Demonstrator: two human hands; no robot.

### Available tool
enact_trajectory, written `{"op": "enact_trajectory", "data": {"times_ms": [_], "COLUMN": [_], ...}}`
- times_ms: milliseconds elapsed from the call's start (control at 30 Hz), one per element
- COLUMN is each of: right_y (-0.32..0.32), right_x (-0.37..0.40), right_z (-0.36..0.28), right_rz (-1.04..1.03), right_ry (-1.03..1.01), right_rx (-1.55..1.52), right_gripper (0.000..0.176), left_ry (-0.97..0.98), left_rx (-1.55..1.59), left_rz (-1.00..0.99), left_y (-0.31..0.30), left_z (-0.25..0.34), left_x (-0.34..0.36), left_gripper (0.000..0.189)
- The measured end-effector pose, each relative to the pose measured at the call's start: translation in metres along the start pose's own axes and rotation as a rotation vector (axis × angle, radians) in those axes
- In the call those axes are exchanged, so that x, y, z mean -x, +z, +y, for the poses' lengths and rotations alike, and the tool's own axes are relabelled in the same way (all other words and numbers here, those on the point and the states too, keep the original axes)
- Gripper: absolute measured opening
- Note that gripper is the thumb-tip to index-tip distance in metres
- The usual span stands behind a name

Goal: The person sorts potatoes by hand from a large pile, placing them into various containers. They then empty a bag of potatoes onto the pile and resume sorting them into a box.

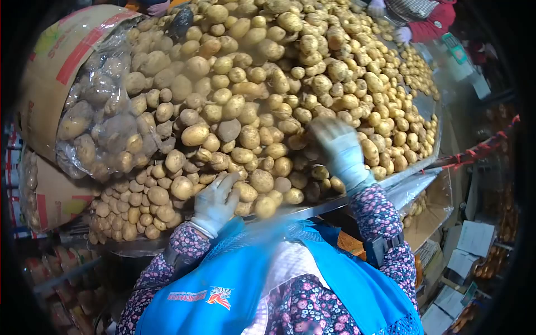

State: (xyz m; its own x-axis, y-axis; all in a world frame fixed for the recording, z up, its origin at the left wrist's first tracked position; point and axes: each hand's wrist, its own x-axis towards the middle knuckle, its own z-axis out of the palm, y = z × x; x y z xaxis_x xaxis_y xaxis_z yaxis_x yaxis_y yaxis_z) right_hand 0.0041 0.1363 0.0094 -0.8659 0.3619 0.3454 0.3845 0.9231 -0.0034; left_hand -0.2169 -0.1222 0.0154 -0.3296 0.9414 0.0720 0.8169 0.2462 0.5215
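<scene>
A big heap of yellow-brown potatoes covers a metal table in front of me. My left hand, in a white glove, rests on potatoes at the near edge of the heap with its fingers spread. Farther right, my gloved right hand is blurred with motion above the potatoes, its fingers apart and nothing visibly in it. I wear a blue apron over floral sleeves.
A cardboard box lined with clear plastic lies tipped at the left, potatoes spilling from it. Another person's gloved hand and red sleeve are at the far right of the heap. Boxes and papers sit low at the right.
</scene>
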Motion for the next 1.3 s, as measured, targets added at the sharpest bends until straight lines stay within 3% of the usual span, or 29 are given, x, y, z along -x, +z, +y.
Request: {"op": "enact_trajectory", "data": {"times_ms": [33, 167, 233, 300, 400, 567, 733, 1033, 1167, 1233, 1300], "right_y": [-0.004, 0.025, 0.04, 0.019, 0.012, 0.021, 0.021, 0.003, -0.006, 0.002, 0.008], "right_x": [-0.005, 0.003, 0.005, -0.005, -0.004, 0.02, 0.025, 0.009, -0.022, -0.036, -0.06], "right_z": [-0.015, 0.022, 0.044, 0.041, 0.03, 0.02, 0.008, -0.02, -0.057, -0.083, -0.102], "right_rz": [-0.12, 0.011, -0.042, -0.068, -0.103, -0.027, -0.059, -0.089, -0.015, -0.166, -0.228], "right_ry": [-0.102, -0.154, 0.129, 0.071, -0.002, 0.039, 0.1, 0.139, 0.119, 0.327, 0.374], "right_rx": [0.02, 0.159, 0.137, 0.164, 0.192, 0.181, 0.161, 0.181, -0.096, -0.346, -0.291], "right_gripper": [0.059, 0.045, 0.043, 0.042, 0.04, 0.038, 0.043, 0.043, 0.058, 0.058, 0.044], "left_ry": [-0.014, 0.013, 0.241, 0.599, 0.711, 0.984, 1.103, 1.079, 1.094, 1.103, 1.099], "left_rx": [-0.007, -0.044, -0.104, -0.234, -0.579, -0.387, -0.281, -0.208, -0.197, -0.195, -0.195], "left_rz": [-0.001, -0.028, -0.268, -0.31, -0.259, -0.218, -0.249, -0.318, -0.276, -0.264, -0.261], "left_y": [-0.001, -0.013, -0.044, -0.105, -0.163, -0.189, -0.202, -0.232, -0.222, -0.219, -0.224], "left_z": [0.003, 0.006, 0.034, 0.1, 0.198, 0.208, 0.189, 0.162, 0.164, 0.161, 0.157], "left_x": [-0.003, -0.023, -0.044, -0.067, -0.07, -0.055, -0.058, -0.036, -0.036, -0.036, -0.036], "left_gripper": [0.032, 0.031, 0.025, 0.017, 0.013, 0.012, 0.012, 0.012, 0.013, 0.013, 0.013]}}
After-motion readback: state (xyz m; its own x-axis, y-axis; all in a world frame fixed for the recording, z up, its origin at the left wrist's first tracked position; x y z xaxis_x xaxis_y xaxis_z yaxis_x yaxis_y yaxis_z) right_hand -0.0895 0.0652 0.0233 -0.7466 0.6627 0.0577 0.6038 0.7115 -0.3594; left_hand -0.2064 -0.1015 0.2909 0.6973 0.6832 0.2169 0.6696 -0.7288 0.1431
